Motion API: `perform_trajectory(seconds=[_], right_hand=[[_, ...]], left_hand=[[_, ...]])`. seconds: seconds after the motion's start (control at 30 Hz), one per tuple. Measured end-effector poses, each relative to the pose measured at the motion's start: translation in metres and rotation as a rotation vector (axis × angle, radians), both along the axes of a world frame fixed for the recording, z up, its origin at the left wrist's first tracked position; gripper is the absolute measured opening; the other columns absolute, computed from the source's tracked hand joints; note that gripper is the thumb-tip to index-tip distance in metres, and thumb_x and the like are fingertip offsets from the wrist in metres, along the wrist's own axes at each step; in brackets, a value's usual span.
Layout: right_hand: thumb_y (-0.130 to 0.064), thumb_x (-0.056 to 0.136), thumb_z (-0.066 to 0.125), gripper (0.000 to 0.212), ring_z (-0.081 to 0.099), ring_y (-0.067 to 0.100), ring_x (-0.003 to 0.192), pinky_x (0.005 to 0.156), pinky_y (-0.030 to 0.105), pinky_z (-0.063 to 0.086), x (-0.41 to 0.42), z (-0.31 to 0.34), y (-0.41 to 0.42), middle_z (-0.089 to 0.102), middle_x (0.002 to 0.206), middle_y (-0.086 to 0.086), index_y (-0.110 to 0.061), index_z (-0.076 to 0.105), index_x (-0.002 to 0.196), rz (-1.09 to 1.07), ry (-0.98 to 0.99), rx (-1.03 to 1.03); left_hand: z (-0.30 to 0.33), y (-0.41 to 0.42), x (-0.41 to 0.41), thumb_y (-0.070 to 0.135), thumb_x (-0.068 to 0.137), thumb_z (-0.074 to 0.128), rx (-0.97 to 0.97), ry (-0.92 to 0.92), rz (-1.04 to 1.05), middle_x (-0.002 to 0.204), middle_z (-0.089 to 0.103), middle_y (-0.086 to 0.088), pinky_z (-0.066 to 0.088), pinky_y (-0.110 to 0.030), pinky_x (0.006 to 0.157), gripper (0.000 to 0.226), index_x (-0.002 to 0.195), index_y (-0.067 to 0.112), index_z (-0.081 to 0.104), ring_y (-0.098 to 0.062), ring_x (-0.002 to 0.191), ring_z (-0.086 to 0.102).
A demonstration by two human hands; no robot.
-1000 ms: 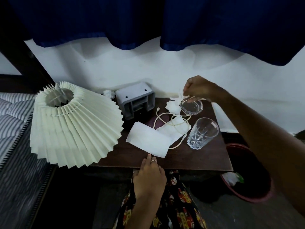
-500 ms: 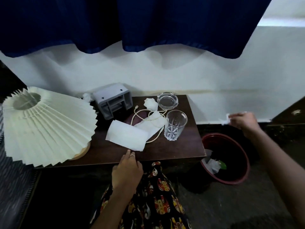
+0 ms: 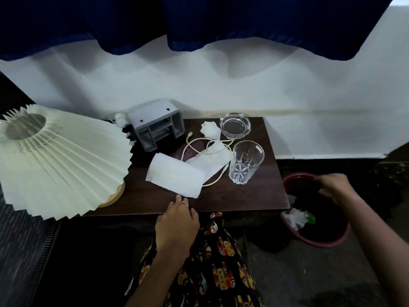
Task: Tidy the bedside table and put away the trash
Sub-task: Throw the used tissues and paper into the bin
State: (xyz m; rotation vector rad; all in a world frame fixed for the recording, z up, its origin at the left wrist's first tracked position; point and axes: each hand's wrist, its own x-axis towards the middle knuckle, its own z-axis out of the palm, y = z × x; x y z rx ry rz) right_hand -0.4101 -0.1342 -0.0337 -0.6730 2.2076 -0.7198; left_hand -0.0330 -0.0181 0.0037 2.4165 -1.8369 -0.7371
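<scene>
Dark wood bedside table (image 3: pixel 243 196) stands against a white wall. Lamp shade (image 3: pixel 59 160) overhangs its 9 o'clock edge. Your left hand (image 3: pixel 177 220), loosely curled and empty, touches the flat tissue (image 3: pixel 174 177) at 6 o'clock. Crumpled tissue (image 3: pixel 210 129), cable (image 3: pixel 205 151), ashtray (image 3: pixel 235 127) and glass (image 3: pixel 245 161) remain; clearing looks partly done. Your right hand (image 3: pixel 332 187) hovers over the bin (image 3: pixel 318 240) at 3 o'clock, fingers spread, empty; floor there is free.
</scene>
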Motion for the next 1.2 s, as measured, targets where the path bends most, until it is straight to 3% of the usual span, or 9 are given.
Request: perform_trajectory(seconds=[0.07,0.17,0.3,0.47,0.53,0.73,0.87,1.07,1.2], right_hand=[[-0.013,0.079,0.065,0.012,0.054,0.015,0.050,0.044,0.021,0.046,0.008,0.021,-0.023,0.059,0.057,0.005,-0.008,0.063,0.068,0.109,0.077,-0.097],[-0.021,0.075,0.063,0.016,0.059,0.021,0.074,0.074,0.037,0.050,0.054,0.076,-0.054,0.064,0.075,0.009,-0.012,0.071,0.086,0.320,0.186,-0.290],[-0.012,0.080,0.062,0.018,0.063,0.023,0.085,0.082,0.035,0.049,0.137,0.146,-0.089,0.071,0.092,0.013,-0.003,0.072,0.093,0.633,0.354,-0.510],[-0.025,0.080,0.071,0.035,0.059,0.020,0.089,0.076,0.022,0.038,0.224,0.157,-0.127,0.065,0.114,0.007,-0.010,0.066,0.111,1.057,0.428,-0.231],[-0.024,0.082,0.070,0.042,0.059,0.026,0.103,0.079,0.024,0.039,0.251,0.147,-0.133,0.062,0.123,0.008,-0.007,0.060,0.119,1.184,0.477,-0.091],[-0.011,0.082,0.067,0.043,0.056,0.032,0.115,0.080,0.029,0.045,0.292,0.110,-0.143,0.060,0.125,0.015,-0.003,0.057,0.124,1.247,0.602,0.115],[0.000,0.076,0.068,0.051,0.054,0.033,0.117,0.095,0.035,0.048,0.298,0.074,-0.151,0.057,0.127,0.015,-0.009,0.057,0.126,1.268,0.712,0.100],[0.006,0.082,0.050,0.045,0.053,0.037,0.118,0.098,0.041,0.047,0.298,0.053,-0.154,0.050,0.131,0.021,-0.003,0.052,0.127,1.229,0.726,0.058],[0.000,0.079,0.057,0.044,0.052,0.037,0.118,0.098,0.041,0.045,0.298,0.054,-0.153,0.051,0.129,0.017,-0.010,0.053,0.122,1.221,0.785,0.075]], left_hand=[[0.000,0.000,0.001,0.034,0.097,0.034,0.006,0.021,0.010,0.156,0.027,0.001,0.034,-0.038,0.107,0.047,0.142,0.019,0.039,-0.017,0.141,0.029],[0.001,-0.001,0.001,0.034,0.097,0.034,0.006,0.034,0.017,0.156,0.027,0.002,0.034,-0.038,0.107,0.047,0.142,0.020,0.038,-0.016,0.141,0.029],[0.004,0.000,0.003,0.035,0.097,0.034,-0.008,0.064,0.054,0.154,0.030,0.005,0.038,-0.038,0.105,0.046,0.141,0.022,0.041,-0.016,0.136,0.038],[0.006,-0.001,0.006,0.036,0.097,0.034,-0.018,0.102,0.100,0.151,0.035,0.009,0.042,-0.033,0.097,0.043,0.137,0.026,0.046,-0.015,0.124,0.050],[0.006,-0.001,0.007,0.036,0.097,0.034,-0.027,0.109,0.099,0.150,0.036,0.009,0.043,-0.033,0.096,0.042,0.135,0.025,0.049,-0.015,0.121,0.053],[0.003,-0.002,0.012,0.037,0.097,0.033,-0.040,0.124,0.089,0.149,0.037,0.011,0.043,-0.034,0.099,0.041,0.134,0.027,0.049,-0.013,0.124,0.051],[0.000,-0.003,0.015,0.038,0.098,0.032,-0.032,0.133,0.084,0.150,0.036,0.011,0.045,-0.035,0.101,0.041,0.134,0.027,0.049,-0.011,0.127,0.048],[-0.005,-0.004,0.015,0.038,0.098,0.031,-0.022,0.142,0.077,0.151,0.036,0.010,0.044,-0.039,0.102,0.042,0.135,0.027,0.048,-0.012,0.133,0.042],[-0.006,-0.003,0.015,0.037,0.098,0.032,-0.028,0.145,0.073,0.150,0.036,0.009,0.043,-0.038,0.104,0.042,0.135,0.027,0.049,-0.012,0.135,0.040]])
